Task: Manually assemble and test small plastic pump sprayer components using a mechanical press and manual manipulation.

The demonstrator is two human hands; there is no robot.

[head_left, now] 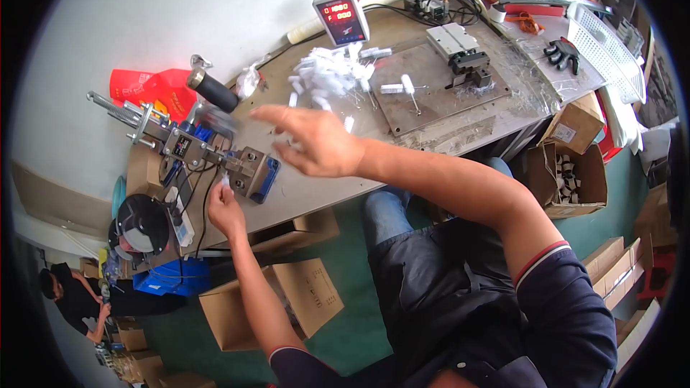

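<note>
Press (180, 145) and small white piece (225, 181), as observed from beside the tabletop (305, 188). The piece lies at the near left edge of the steel block (246, 167) at the press's lower end, pinched between thumb and finger of the left hand (226, 212); whether it touches the block cannot be told. The left hand is clearly the nearer, reaching up from below. The piece's long axis is too covered by the fingertips to be read with certainty; that of the press slants from upper left down to lower right, ending at the block. The right hand (315, 142) is raised to the right of the press, blurred, its fingers loosely spread and apparently holding nothing; its fingertips point left, toward the black cylindrical grip (215, 93), and stand apart from it. Beyond the right hand lies a heap of white pieces (327, 73), well apart from the block. Behind the heap stands a display box (341, 18) with lit red digits.
</note>
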